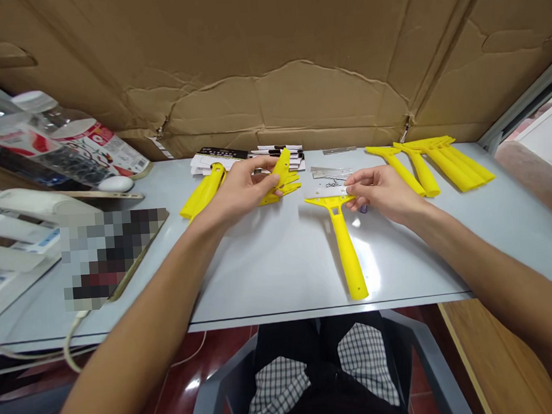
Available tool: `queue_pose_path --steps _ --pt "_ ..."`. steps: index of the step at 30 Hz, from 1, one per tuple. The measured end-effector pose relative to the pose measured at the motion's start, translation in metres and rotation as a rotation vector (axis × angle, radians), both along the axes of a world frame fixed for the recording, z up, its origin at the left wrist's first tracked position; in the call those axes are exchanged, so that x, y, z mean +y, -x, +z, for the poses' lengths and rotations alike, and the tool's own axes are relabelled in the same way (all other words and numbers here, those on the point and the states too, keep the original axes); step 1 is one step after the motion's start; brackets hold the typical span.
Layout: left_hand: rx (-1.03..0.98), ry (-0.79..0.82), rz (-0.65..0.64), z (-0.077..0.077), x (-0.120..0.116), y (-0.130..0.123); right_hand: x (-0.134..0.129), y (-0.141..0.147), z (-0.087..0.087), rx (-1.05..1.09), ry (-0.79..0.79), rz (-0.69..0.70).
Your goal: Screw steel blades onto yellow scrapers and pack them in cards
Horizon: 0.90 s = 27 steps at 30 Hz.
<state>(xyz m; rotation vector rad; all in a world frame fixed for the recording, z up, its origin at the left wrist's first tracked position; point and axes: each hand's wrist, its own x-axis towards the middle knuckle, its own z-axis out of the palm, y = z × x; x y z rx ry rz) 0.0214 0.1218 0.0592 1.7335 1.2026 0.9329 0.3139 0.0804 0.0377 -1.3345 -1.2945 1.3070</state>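
Observation:
My left hand [246, 187] pinches a thin yellow plastic piece [282, 167], tilted upright over several similar yellow pieces [292, 185] on the table. Its fingers partly hide that small pile. In front of me lies a yellow scraper [347, 246], its handle towards me and a metal blade [329, 191] along its wide head. The fingers of my right hand [374, 190] are closed on the right end of this head and blade. Just beyond it are loose metal blades [330, 171] and a little heap of small screws [333, 183].
Several yellow scraper handles [447, 160] lie at the back right, and more yellow handles [202, 193] left of my left hand. Printed cards [218, 157] sit against the cardboard wall [265, 56]. Bottles [96, 144], a phone-like slab [119, 262] and a white cable [70, 341] occupy the left.

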Motion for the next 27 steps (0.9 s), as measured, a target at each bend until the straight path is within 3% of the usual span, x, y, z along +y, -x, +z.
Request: queue_pose_path --steps 16,21,27 --pt "-0.096 0.071 -0.065 -0.018 0.011 -0.004 -0.001 0.001 0.001 -0.015 0.015 -0.007" --pt "-0.217 0.143 -0.12 -0.025 0.016 -0.007 -0.002 0.003 0.002 -0.01 0.022 -0.01" --pt "-0.152 0.124 -0.209 -0.019 0.01 -0.004 -0.003 0.004 0.005 -0.012 0.025 -0.011"
